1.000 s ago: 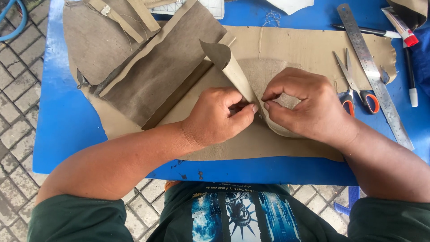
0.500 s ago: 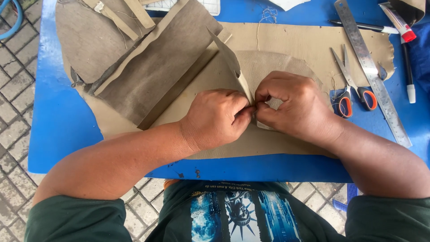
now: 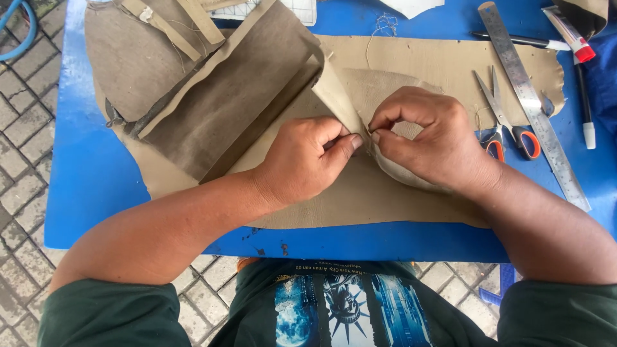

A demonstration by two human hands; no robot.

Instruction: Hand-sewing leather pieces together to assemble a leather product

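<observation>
A: What are the two hands doing at this moment?

B: Both are pinching the same raised fold of the tan leather sheet (image 3: pixel 360 193). The left hand (image 3: pixel 302 160) is lying just left of the scissors (image 3: pixel 504 122), with the right hand (image 3: pixel 437 138) between it and them, and the fingertips of the two hands are nearly meeting.

A: How far closed are the fingers?

B: The left fingers (image 3: pixel 350 138) are pressing thumb against forefinger on the fold (image 3: pixel 337 96), closed right down on the leather. The right fingers (image 3: pixel 385 122) are curling in the same way and gripping the edge from the scissors' side. Neither hand is holding a tool.

A: And where is the sheet itself lying?

B: It is lying flat on the blue table (image 3: pixel 90 186), reaching from under the scissors far out to their left. The fold is standing up from it to the left of the scissors. A darker brown suede piece (image 3: pixel 225 109) is resting on the sheet further left again.

A: Which step would you say this is?

B: I judge that they are creasing or shaping the fold by hand, not cutting or marking it.

A: What is the next move asking for?

B: As I read it, an even pinch from both hands, so that the fold is not slipping or springing open. If a tool is needed, the scissors and the steel ruler (image 3: pixel 533 109) just right of them are lying near the right hand.
</observation>
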